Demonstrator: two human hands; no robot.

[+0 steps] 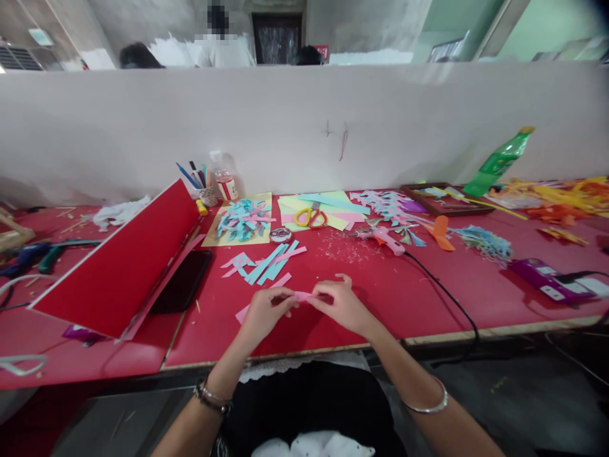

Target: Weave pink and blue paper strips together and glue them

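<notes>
A short pink paper strip (302,296) is stretched between my two hands above the red table. My left hand (266,311) pinches its left end, and my right hand (340,306) pinches the right end between thumb and finger. Another pink strip (242,315) lies partly hidden beneath my left hand. Just beyond are loose blue paper strips (269,263) with a few pink ones. Farther back, a heap of knotted blue and pink paper pieces (243,219) rests on a yellow sheet.
Scissors (311,217) lie on coloured paper sheets. A pink glue gun (383,239) trails its black cable over the table's front edge. At left a red board (118,266) stands tilted beside a dark phone-like slab (183,285). A green bottle (499,164) leans near the white partition.
</notes>
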